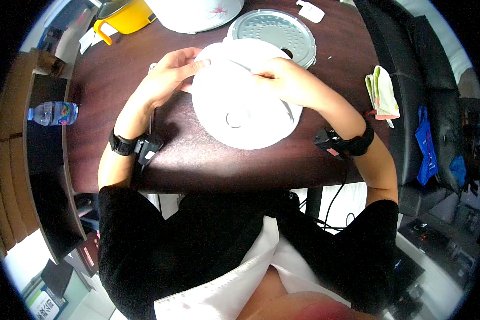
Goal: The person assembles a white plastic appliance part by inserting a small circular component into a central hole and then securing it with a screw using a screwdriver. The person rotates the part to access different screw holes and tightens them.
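A round white lid-like disc is tilted up over the dark table in front of me, its surface washed out by glare. My left hand grips its left rim, thumb on the face and fingers behind. Fingers curled together, my right hand rests against the upper right of the disc. A thin grey edge shows beside those fingertips, but what they pinch, if anything, is lost in the brightness. Just behind the disc lies a round grey metal plate with holes, partly covered by it.
At the back stand a white rounded appliance and a yellow pot with a handle. A small white piece lies at the back right. A folded cloth sits by the right edge. Left of the table is a water bottle.
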`<state>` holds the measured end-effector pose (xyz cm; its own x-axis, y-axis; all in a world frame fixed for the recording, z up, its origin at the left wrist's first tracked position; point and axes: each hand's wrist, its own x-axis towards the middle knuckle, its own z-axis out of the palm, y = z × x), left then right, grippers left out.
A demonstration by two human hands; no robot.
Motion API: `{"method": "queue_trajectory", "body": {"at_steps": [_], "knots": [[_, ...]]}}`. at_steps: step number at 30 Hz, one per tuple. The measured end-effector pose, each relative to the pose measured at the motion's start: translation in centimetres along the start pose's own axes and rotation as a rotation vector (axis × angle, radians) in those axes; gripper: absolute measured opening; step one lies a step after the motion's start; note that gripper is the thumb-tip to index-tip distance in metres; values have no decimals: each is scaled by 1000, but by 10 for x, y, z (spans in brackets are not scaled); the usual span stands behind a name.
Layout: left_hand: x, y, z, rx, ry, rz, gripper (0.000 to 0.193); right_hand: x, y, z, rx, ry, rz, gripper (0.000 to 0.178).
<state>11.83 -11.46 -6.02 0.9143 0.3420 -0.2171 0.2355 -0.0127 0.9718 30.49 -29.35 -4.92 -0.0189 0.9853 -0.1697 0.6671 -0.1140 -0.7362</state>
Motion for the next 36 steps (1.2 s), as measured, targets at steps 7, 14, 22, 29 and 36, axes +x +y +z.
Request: {"method": "queue_trajectory", "body": {"at_steps": [7, 14, 22, 29, 36], "knots": [[5, -7, -6, -19, -23, 6, 44, -10, 16, -1, 338, -2, -88, 23], [5, -8, -5, 11, -9, 34, 45, 8, 5, 7, 159, 21, 22, 28], [5, -9, -4, -6, -43, 15, 45, 1, 13, -10, 376, -132, -22, 29], [6, -8, -5, 10, -57, -6, 42, 6, 2, 2, 132, -101, 21, 32], [10, -15, -6, -39, -71, 7, 46, 5, 15, 5, 254, -57, -73, 31]]}}
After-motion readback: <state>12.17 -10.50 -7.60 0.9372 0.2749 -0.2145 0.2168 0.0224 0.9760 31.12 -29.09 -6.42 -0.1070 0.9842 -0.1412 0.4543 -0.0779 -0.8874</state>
